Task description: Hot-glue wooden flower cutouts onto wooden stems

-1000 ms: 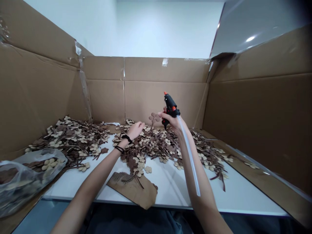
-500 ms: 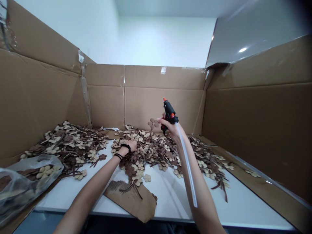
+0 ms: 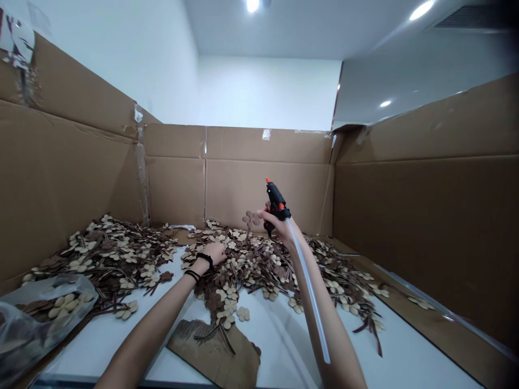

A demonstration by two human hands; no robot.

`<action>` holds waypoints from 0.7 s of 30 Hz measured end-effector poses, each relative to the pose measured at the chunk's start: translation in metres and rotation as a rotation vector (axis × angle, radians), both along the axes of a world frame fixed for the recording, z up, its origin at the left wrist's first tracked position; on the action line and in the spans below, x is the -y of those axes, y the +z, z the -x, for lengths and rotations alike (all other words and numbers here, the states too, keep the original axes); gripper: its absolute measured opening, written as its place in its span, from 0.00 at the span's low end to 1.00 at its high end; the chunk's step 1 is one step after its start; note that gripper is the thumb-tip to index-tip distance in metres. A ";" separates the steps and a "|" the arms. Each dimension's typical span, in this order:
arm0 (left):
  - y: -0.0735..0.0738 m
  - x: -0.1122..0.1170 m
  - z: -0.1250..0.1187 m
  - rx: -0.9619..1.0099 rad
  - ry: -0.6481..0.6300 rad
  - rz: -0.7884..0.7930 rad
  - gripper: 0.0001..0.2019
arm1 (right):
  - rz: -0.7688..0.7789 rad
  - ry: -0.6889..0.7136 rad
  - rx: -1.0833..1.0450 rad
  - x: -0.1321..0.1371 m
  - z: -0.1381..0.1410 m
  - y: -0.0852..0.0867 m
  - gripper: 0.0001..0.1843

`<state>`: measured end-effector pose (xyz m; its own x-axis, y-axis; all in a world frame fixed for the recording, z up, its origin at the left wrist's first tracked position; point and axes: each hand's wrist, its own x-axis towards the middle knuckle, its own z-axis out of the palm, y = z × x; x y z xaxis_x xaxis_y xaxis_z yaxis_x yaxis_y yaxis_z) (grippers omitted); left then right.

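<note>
The right hand (image 3: 279, 224) is closed around the glue gun (image 3: 275, 201), nozzle up, and pinches a brown flower piece (image 3: 250, 219) just left of it. Lower and to the left, the left hand (image 3: 214, 252) rests curled on the flower pile (image 3: 259, 259) on the desk (image 3: 275, 319); whether it grips a piece cannot be told.

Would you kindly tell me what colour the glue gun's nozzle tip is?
Orange nozzle tip on the black glue gun, head view.

A black glue gun (image 3: 275, 202) points its orange nozzle up beside a brown flower cutout (image 3: 250, 218), above heaped wooden flowers (image 3: 259, 259).
</note>
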<state>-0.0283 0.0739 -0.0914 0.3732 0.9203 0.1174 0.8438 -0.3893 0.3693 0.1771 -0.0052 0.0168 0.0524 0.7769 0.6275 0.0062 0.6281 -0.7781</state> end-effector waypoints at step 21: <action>0.099 0.077 -0.011 1.074 -0.304 -0.017 0.16 | -0.138 -0.188 -0.186 -0.002 0.006 -0.003 0.16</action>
<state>-0.0169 -0.0030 0.0074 0.2798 0.8035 0.5255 -0.0412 -0.5368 0.8427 0.1712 -0.0037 0.0136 0.3117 0.6507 0.6924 -0.0024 0.7293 -0.6842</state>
